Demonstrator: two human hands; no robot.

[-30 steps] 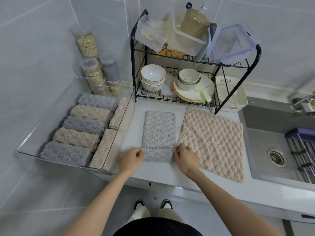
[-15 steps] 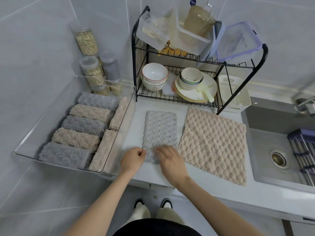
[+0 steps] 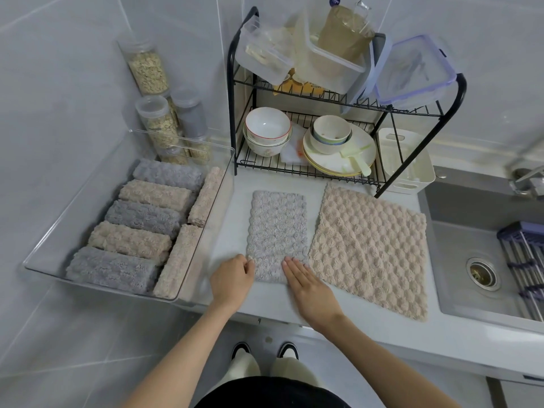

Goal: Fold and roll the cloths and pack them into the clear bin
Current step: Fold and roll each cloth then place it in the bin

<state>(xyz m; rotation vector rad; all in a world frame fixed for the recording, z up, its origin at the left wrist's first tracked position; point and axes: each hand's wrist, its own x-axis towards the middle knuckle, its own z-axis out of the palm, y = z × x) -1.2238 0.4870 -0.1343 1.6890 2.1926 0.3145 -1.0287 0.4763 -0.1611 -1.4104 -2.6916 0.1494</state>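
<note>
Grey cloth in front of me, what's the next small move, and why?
Probably start rolling the grey cloth from its near end. It lies as a narrow folded strip, the left hand pinches its near corner, the right hand lies flat on that end, and the clear bin holds rolls.

dish rack (image 3: 394, 108) | bowls (image 3: 268, 126) | oat jars (image 3: 147, 69) | sink (image 3: 482, 231)

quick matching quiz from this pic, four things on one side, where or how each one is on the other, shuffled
Things:
1. grey cloth
2. beige cloth
3. bin
4. bowls

Place or state:
a. on the lower shelf of the rack
b. narrow strip, right hand flat on it
c. spread flat, nearest the sink
d. holds rolls

Pairs: 1-b, 2-c, 3-d, 4-a
</note>
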